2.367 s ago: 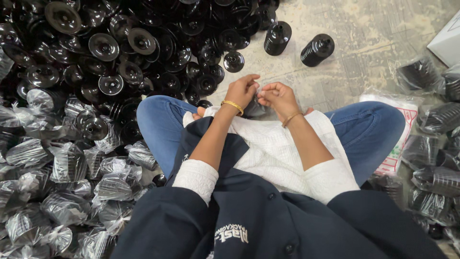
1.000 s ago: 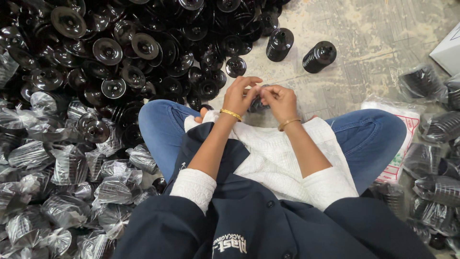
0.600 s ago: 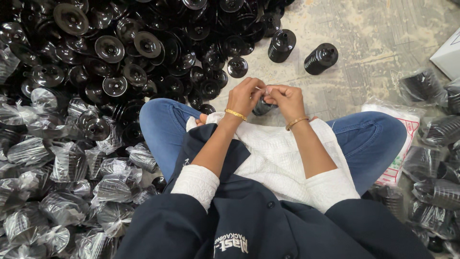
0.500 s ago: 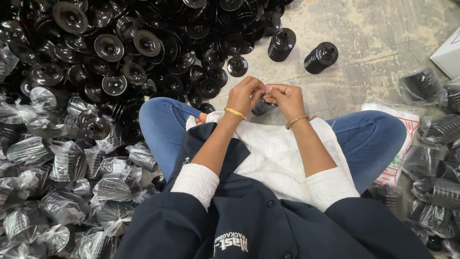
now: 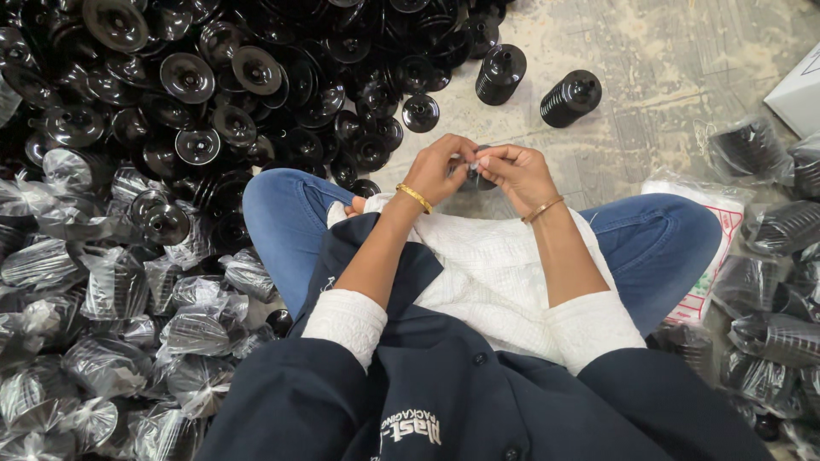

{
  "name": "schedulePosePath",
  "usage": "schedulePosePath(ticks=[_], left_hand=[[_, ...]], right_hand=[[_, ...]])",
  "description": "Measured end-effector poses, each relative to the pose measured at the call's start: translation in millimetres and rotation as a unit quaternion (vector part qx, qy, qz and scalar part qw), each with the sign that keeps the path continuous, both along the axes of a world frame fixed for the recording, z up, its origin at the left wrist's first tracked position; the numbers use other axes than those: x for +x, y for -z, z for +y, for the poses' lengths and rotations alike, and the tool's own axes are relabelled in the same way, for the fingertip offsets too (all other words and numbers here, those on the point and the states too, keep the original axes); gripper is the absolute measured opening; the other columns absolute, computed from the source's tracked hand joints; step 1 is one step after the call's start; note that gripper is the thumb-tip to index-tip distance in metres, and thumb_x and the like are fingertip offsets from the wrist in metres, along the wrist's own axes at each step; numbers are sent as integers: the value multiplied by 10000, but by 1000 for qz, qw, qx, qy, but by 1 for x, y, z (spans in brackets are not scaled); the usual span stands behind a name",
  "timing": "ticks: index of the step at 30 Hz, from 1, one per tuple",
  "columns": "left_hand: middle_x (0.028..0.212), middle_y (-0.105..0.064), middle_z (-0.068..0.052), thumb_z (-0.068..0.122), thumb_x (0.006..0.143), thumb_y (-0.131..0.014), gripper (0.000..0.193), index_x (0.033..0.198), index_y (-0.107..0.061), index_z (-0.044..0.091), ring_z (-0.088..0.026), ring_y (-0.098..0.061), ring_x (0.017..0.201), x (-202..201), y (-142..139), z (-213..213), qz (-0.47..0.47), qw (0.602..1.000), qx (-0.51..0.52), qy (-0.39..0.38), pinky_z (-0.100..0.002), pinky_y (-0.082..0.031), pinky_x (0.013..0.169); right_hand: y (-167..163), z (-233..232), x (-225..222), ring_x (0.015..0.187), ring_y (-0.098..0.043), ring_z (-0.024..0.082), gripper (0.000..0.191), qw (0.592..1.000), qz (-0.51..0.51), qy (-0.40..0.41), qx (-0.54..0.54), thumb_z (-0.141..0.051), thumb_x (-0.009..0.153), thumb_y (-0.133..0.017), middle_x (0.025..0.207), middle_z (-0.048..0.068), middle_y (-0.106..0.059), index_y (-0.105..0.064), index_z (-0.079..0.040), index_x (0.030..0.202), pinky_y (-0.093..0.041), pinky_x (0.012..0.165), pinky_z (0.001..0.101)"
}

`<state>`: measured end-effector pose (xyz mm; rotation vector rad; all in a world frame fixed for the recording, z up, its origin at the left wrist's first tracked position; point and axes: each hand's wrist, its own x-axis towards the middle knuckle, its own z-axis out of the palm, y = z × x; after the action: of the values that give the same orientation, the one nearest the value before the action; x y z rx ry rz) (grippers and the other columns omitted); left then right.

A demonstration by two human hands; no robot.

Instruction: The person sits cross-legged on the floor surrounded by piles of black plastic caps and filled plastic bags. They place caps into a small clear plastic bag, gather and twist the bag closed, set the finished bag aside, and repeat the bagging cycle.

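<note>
The person sits cross-legged on the floor (image 5: 683,60), both hands raised together just above centre of the frame. The left hand (image 5: 442,169) is curled, fingertips pinched on a small black ribbed part (image 5: 475,177) partly wrapped in clear film; the right hand (image 5: 519,175) is closed on the same piece from the other side, thumb and forefinger meeting the left fingertips. Most of the part is hidden between the two palms, so its exact shape cannot be told. A gold bangle (image 5: 415,197) circles the left wrist, and a second one sits on the right.

The upper left of the frame is filled by a heap of loose black ribbed bellows (image 5: 213,94), its edge running down to the left knee and nearly touching the jeans. The lower left holds a pile of bagged bellows (image 5: 111,290) in crinkled clear plastic, packed against the thigh. Two single black bellows (image 5: 571,97) lie apart at upper centre, on bare concrete. Along the right edge stand more bagged pieces (image 5: 781,230), and a printed plastic sack (image 5: 716,248) lies flat beside the right knee. Open floor remains only ahead of the hands, toward the upper right.
</note>
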<state>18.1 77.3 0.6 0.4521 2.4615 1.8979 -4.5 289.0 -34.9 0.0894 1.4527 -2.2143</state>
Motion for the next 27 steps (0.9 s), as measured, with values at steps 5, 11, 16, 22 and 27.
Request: schedulePosePath(ticks=[5,11,16,22,27], left_hand=[[1056,-640,-92,2,882,-675,235,1094,-736,86,-259,-694,931,-2,0,0,31,995,-97,-21,-357,-585,787],[1035,-634,-59,63,832,-737,111,937,-701,69,-210,-698,930,-8,15,0,-20,996,-74,-36,-315,-593,717],[1045,-598,-77,62,820,-750,136,936,-680,58,-235,-663,931,-7,20,0,34,995,-85,-35,-318,-593,751],[1059,-560,-99,39,800,-729,173,959,-664,55,-275,-630,939,-2,17,0,97,989,-102,-47,-348,-560,780],[1069,-555,-109,11,791,-714,178,960,-670,43,-275,-621,953,-3,20,1,114,986,-106,-54,-357,-556,815]], right_hand=[[3,-3,0,877,-691,115,104,996,53,-29,59,17,934,-710,1053,107,-748,-712,48,1033,-579,828,251],[9,-8,3,857,-666,73,129,987,100,-24,120,52,900,-729,1024,76,-746,-705,32,1025,-547,778,214],[4,-20,7,870,-649,56,131,965,193,29,173,60,898,-710,984,30,-682,-667,-11,999,-566,767,212],[-23,-31,17,815,-691,151,141,849,375,68,367,78,866,-698,1002,80,-620,-656,-18,959,-601,705,276],[-38,-37,23,840,-670,239,235,766,467,80,434,57,864,-706,1009,109,-606,-682,-14,1087,-566,732,353]])
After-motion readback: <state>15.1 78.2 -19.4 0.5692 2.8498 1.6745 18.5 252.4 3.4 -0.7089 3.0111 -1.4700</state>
